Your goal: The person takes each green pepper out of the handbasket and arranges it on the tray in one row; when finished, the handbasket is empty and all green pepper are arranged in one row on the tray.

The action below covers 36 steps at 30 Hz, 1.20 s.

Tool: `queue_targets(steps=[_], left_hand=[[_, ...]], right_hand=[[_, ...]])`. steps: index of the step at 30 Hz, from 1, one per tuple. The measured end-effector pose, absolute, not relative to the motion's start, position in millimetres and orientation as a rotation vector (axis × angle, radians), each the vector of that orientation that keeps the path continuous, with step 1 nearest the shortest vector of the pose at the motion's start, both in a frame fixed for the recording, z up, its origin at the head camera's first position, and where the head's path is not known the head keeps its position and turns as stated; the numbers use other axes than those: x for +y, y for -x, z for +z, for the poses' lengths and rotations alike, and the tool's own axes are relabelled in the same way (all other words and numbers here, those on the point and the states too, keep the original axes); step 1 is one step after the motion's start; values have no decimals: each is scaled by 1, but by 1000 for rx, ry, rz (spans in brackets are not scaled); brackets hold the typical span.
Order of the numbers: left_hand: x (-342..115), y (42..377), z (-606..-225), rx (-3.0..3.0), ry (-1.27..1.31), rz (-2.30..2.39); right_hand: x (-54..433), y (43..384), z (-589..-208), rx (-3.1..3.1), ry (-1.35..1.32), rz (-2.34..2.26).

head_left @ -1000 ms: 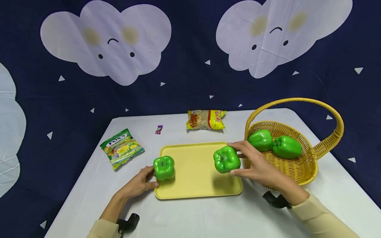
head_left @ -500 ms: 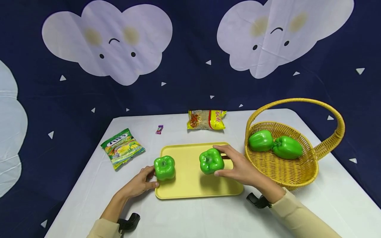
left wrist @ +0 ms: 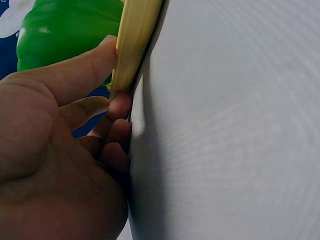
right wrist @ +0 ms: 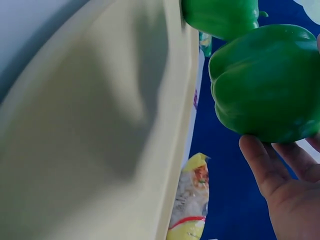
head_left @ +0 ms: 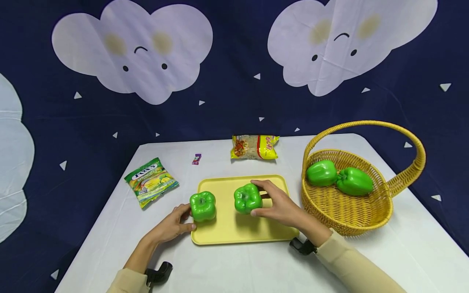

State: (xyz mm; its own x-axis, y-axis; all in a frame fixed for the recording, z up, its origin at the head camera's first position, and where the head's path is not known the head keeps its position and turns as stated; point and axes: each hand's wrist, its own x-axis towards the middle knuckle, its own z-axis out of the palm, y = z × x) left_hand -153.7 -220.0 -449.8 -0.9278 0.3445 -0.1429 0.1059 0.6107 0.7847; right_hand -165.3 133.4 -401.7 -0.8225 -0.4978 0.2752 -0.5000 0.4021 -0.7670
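My right hand holds a green bell pepper between thumb and fingers. It hangs over the yellow tray, casting a shadow there; the right wrist view shows a gap between this pepper and the tray. A second green bell pepper stands upright at the tray's left end. Beside it, my left hand grips the tray's left edge. In the left wrist view the thumb lies on the tray's rim, with curled fingertips just beneath it.
To the right stands a yellow wicker basket with a tall handle and two green bell peppers inside. A green candy bag lies left of the tray. Behind are a small purple candy and a yellow food packet.
My right hand has carried its bell pepper leftward from beside the basket to over the middle of the tray. The left hand and the pepper on the tray have stayed put.
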Motion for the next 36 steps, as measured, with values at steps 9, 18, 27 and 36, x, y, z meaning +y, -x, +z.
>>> queue_targets(steps=[9,18,27,36], left_hand=[[-219,154,-452,2548,-332,1230],[-219,154,-452,2548,-313,1231],[-219,154,-452,2558,-317,1211],[-219,155,-452,2563,-334,1209]], right_hand=[[119,168,-411,-2677,-957,1526],[104,172,-419,-2757,-856,1521],[94,173,-421,-2819,-808,1592],[88,176,-422,-2840,-795,1563]])
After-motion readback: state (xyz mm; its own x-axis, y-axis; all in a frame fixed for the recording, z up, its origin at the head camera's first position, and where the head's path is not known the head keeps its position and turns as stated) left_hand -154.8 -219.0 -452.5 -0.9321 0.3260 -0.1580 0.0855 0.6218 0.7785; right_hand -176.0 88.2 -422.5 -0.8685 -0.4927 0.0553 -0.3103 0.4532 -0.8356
